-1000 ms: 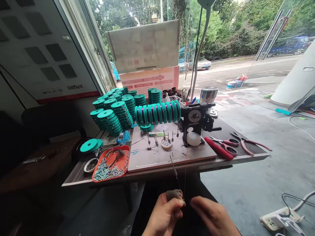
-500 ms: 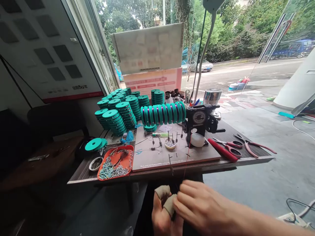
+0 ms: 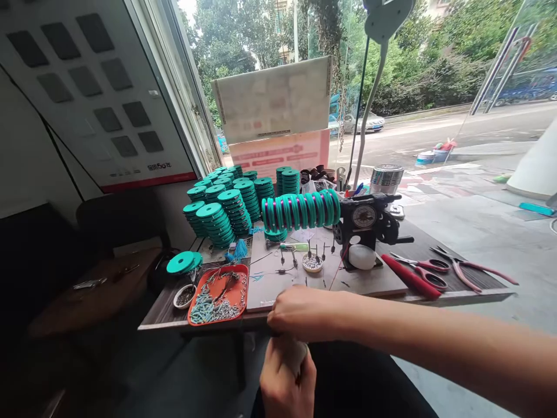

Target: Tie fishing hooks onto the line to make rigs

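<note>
My left hand is closed below the table's front edge, with pale finger covers on it. A thin red line runs down from the winding machine and passes behind my right forearm towards my left hand. My right hand is closed just above the left one, back of the hand up. Its fingertips are hidden, and so is whatever they pinch. Teal foam spools sit in a row on the machine's shaft. Behind my right hand, a small dish of beads stands on the board.
Stacks of teal spools stand at the back left. An orange tray of small metal and blue parts lies at front left, beside a small bowl. To the right are a red tube, scissors and pliers.
My right hand has moved left and up, its forearm now crossing the table's front edge. My left hand stays low, turned slightly. The whole view has shifted a little.
</note>
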`<move>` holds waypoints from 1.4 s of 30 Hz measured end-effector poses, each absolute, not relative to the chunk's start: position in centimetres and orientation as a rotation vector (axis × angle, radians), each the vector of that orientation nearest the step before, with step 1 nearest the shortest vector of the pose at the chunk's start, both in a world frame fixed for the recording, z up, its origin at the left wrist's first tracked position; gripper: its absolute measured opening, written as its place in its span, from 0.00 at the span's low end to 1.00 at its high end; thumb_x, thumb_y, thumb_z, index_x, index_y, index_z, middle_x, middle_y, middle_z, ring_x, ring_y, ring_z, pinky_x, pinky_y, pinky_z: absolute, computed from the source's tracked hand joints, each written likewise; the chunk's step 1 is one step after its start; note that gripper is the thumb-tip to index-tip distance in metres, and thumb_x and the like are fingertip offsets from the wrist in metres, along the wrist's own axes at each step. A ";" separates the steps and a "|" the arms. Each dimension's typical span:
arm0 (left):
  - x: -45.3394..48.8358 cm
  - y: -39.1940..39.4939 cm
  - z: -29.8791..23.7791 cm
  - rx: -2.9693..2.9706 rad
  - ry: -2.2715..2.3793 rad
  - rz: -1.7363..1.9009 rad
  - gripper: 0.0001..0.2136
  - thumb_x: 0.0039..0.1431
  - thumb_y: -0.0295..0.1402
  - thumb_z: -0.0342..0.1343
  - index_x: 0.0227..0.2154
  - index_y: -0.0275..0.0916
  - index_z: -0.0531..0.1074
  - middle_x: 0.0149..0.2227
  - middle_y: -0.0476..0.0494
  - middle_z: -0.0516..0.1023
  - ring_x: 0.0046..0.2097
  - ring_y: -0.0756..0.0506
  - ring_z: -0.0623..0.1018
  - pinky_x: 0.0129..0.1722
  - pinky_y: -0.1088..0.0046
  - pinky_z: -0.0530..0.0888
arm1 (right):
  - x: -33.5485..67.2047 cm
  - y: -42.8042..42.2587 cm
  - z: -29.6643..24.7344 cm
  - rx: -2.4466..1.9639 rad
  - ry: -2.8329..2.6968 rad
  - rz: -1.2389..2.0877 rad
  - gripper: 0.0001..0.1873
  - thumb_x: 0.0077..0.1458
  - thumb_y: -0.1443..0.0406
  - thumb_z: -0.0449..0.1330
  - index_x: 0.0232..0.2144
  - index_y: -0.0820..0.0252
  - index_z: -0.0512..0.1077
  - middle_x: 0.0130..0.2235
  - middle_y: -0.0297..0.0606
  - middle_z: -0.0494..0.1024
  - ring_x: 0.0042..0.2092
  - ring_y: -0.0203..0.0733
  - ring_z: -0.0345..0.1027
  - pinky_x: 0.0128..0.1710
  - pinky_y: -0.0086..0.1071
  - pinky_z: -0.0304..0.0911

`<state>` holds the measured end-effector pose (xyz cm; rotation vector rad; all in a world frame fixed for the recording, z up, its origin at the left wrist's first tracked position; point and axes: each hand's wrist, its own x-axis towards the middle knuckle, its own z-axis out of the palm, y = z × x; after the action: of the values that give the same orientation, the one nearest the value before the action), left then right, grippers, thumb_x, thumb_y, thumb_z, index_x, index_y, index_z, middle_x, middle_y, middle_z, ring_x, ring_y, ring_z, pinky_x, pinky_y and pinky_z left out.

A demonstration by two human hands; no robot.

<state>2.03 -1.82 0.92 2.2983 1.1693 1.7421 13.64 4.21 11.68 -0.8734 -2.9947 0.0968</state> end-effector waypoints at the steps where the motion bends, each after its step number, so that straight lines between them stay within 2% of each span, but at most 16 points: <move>1: 2.1 -1.9 0.8 2.154 1.221 1.661 0.07 0.47 0.21 0.55 0.25 0.40 0.72 0.22 0.50 0.73 0.25 0.49 0.72 0.26 0.75 0.68 | 13.7 4.2 11.6 -0.892 -2.970 0.095 0.05 0.46 0.76 0.58 0.23 0.65 0.72 0.23 0.39 0.76 0.22 0.35 0.63 0.18 0.29 0.45; 5: 3.0 -2.0 0.6 1.368 1.197 1.248 0.06 0.45 0.29 0.57 0.17 0.37 0.70 0.15 0.54 0.65 0.19 0.53 0.62 0.20 0.77 0.61 | 15.7 2.3 11.3 -0.994 -2.796 0.098 0.05 0.50 0.74 0.56 0.27 0.63 0.70 0.26 0.37 0.75 0.26 0.36 0.64 0.22 0.28 0.50; 8: 3.7 -2.1 1.0 0.976 1.046 1.033 0.04 0.39 0.29 0.61 0.17 0.34 0.73 0.15 0.53 0.67 0.18 0.56 0.59 0.19 0.80 0.57 | 17.8 -1.3 9.1 -1.236 -2.450 0.188 0.11 0.59 0.70 0.47 0.29 0.62 0.67 0.28 0.37 0.72 0.28 0.35 0.64 0.27 0.27 0.55; 10: 4.1 -2.2 1.4 0.808 1.009 0.944 0.04 0.34 0.28 0.63 0.17 0.34 0.74 0.17 0.51 0.69 0.18 0.57 0.59 0.18 0.81 0.56 | 18.6 -4.0 6.2 -1.413 -1.906 0.502 0.12 0.59 0.66 0.46 0.26 0.60 0.66 0.25 0.34 0.69 0.27 0.35 0.63 0.27 0.28 0.56; 12: 4.4 -2.3 1.7 0.723 0.984 0.889 0.04 0.32 0.27 0.63 0.15 0.33 0.74 0.18 0.50 0.71 0.18 0.58 0.60 0.18 0.82 0.56 | 18.4 -6.1 2.7 -1.426 -1.477 0.992 0.09 0.54 0.61 0.53 0.26 0.59 0.65 0.25 0.33 0.68 0.26 0.35 0.62 0.25 0.28 0.57; 14: 4.6 -2.5 1.6 0.702 0.949 0.856 0.05 0.32 0.28 0.64 0.15 0.33 0.74 0.16 0.51 0.69 0.17 0.58 0.59 0.18 0.82 0.57 | 17.4 -7.3 -0.3 -1.209 -1.043 1.483 0.15 0.46 0.55 0.59 0.32 0.58 0.64 0.27 0.30 0.68 0.21 0.32 0.61 0.21 0.27 0.58; 17: 4.8 -2.6 1.1 0.711 0.926 0.852 0.08 0.33 0.32 0.65 0.15 0.34 0.73 0.11 0.55 0.62 0.16 0.57 0.57 0.16 0.81 0.57 | 15.7 -7.4 -2.3 -0.962 -0.643 1.759 0.24 0.37 0.53 0.66 0.34 0.58 0.64 0.29 0.30 0.68 0.21 0.30 0.63 0.21 0.26 0.60; 19: 4.8 -2.7 1.0 0.761 0.928 0.882 0.08 0.34 0.33 0.66 0.15 0.35 0.72 0.11 0.56 0.61 0.16 0.56 0.58 0.16 0.80 0.57 | 15.1 -7.1 -2.3 -0.978 -0.615 1.747 0.24 0.36 0.52 0.67 0.30 0.61 0.65 0.26 0.30 0.68 0.20 0.29 0.62 0.19 0.24 0.59; 24: 4.6 -2.5 1.5 0.910 0.970 0.914 0.08 0.34 0.31 0.66 0.16 0.33 0.74 0.15 0.52 0.67 0.18 0.57 0.59 0.19 0.81 0.57 | 16.0 -7.5 -1.8 -1.113 -0.707 1.609 0.24 0.44 0.46 0.60 0.22 0.63 0.67 0.13 0.22 0.56 0.14 0.24 0.44 0.13 0.21 0.41; 25: 4.6 -2.5 1.5 0.923 0.978 0.918 0.08 0.34 0.32 0.66 0.16 0.33 0.74 0.15 0.52 0.68 0.18 0.57 0.59 0.18 0.81 0.56 | 16.4 -7.8 -1.8 -1.141 -0.763 1.557 0.23 0.45 0.47 0.59 0.22 0.64 0.68 0.14 0.23 0.57 0.15 0.25 0.45 0.14 0.22 0.42; 27: 4.5 -2.6 1.5 0.956 0.985 0.940 0.07 0.35 0.32 0.66 0.17 0.34 0.75 0.16 0.52 0.69 0.18 0.57 0.59 0.18 0.81 0.57 | 17.1 -8.2 -1.4 -1.206 -0.881 1.391 0.20 0.46 0.50 0.61 0.25 0.63 0.70 0.18 0.27 0.62 0.21 0.29 0.55 0.19 0.23 0.51; 30: 4.5 -3.0 1.3 1.054 0.973 0.985 0.06 0.38 0.32 0.65 0.18 0.35 0.75 0.20 0.48 0.74 0.23 0.53 0.67 0.25 0.79 0.65 | 17.7 -8.0 0.0 -1.248 -0.901 1.290 0.18 0.44 0.53 0.63 0.33 0.61 0.71 0.27 0.31 0.68 0.28 0.33 0.60 0.26 0.26 0.58; 32: 4.7 -3.3 1.2 1.098 0.955 1.038 0.05 0.40 0.31 0.64 0.18 0.35 0.75 0.22 0.47 0.76 0.27 0.50 0.71 0.30 0.77 0.68 | 17.7 -7.5 0.9 -1.223 -0.860 1.372 0.20 0.44 0.52 0.62 0.33 0.61 0.69 0.27 0.32 0.68 0.24 0.31 0.57 0.22 0.25 0.55; 34: 4.7 -3.5 1.2 1.105 0.927 1.079 0.05 0.41 0.31 0.63 0.18 0.36 0.75 0.22 0.47 0.76 0.27 0.50 0.72 0.30 0.77 0.69 | 17.5 -6.9 1.6 -1.171 -0.842 1.427 0.20 0.45 0.51 0.61 0.29 0.62 0.68 0.26 0.31 0.67 0.22 0.30 0.54 0.20 0.25 0.53; 37: 4.5 -3.4 1.2 1.136 0.860 1.014 0.04 0.43 0.31 0.63 0.20 0.37 0.76 0.23 0.46 0.77 0.28 0.49 0.73 0.31 0.76 0.70 | 17.2 -6.3 2.0 -1.114 -0.862 1.411 0.19 0.45 0.52 0.62 0.24 0.63 0.67 0.23 0.29 0.65 0.21 0.28 0.52 0.21 0.25 0.51; 42: 4.1 -3.0 1.4 1.088 0.818 0.994 0.03 0.42 0.31 0.64 0.20 0.38 0.77 0.24 0.46 0.78 0.29 0.48 0.74 0.33 0.75 0.70 | 17.1 -6.1 1.8 -1.074 -0.880 1.445 0.20 0.47 0.51 0.60 0.25 0.63 0.66 0.24 0.29 0.64 0.21 0.28 0.52 0.21 0.25 0.50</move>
<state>4.10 -2.98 1.42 1.0876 0.8176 0.9938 17.13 -6.13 1.82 -1.0741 -0.8797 1.4446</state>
